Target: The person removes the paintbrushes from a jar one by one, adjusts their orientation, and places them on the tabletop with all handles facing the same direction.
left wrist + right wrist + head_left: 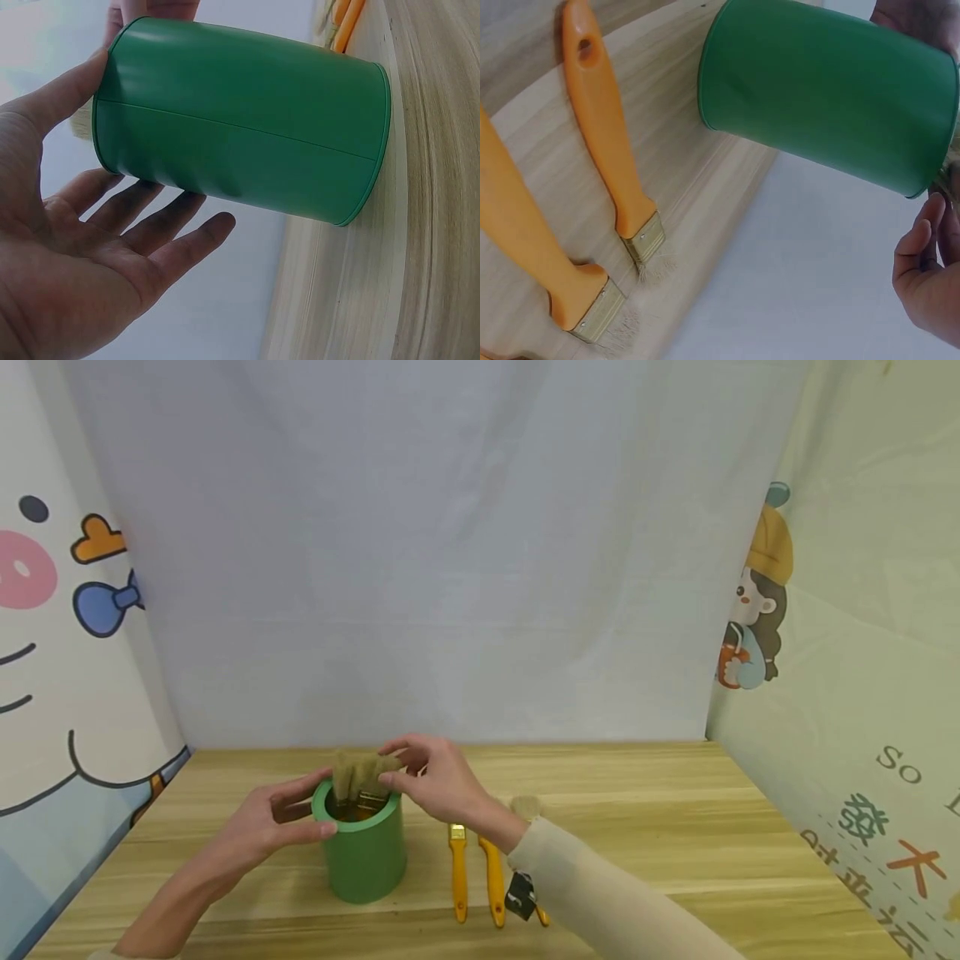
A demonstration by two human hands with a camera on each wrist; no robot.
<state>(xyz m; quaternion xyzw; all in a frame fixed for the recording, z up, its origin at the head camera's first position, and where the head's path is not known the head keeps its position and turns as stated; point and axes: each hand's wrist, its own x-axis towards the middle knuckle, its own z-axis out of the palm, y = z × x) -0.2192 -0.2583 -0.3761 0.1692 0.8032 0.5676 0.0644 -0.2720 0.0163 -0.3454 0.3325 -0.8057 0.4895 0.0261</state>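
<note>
A green can (365, 864) stands upright on the table, holding several paintbrushes with their pale bristles (352, 774) up. My left hand (258, 822) holds the can near its rim, thumb at the front and fingers round the far side. In the left wrist view, those fingers (180, 217) extend along the can's side. At the opening, my right hand (442, 781) pinches a paintbrush (387, 767) by its bristles, its handle hidden inside the can. The right wrist view shows the right hand's fingertips (935, 202) right beside the can's rim.
Right of the can lie two orange-handled paintbrushes, one nearer (459, 881) and one farther right (493, 889). A third brush (527, 807) is partly covered by the right forearm. A small black object (520, 896) hangs at the right sleeve. A pale curtain (450, 610) backs the wooden table (660, 852).
</note>
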